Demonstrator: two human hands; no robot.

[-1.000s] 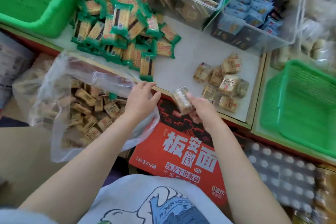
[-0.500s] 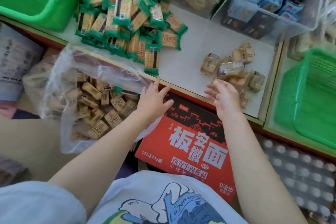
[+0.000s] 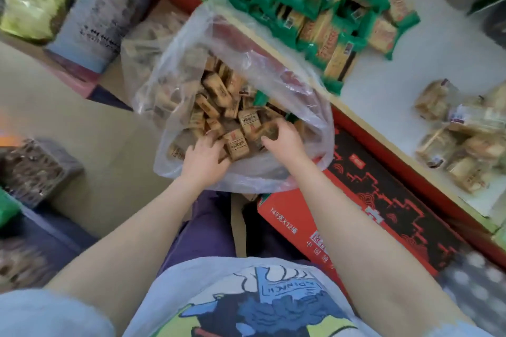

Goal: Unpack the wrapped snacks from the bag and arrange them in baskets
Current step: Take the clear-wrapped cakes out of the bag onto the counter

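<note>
Currently: left hand [image 3: 204, 154] and right hand [image 3: 282, 139] curled, grasping small brown wrapped snacks [image 3: 236, 145] inside clear plastic bag [image 3: 246, 63]. Risk: overfilled handfuls spilling onto floor.

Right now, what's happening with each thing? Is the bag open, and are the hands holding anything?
Clear plastic bag: open, full of brown wrapped snacks.
Brown wrapped snacks: piled loose inside the bag.
Left hand: in the bag, fingers curled on snacks.
Right hand: in the bag, fingers curled on snacks.
Green-wrapped snacks: heaped on the shelf.
Red carton: closed, under the bag's edge.
</note>
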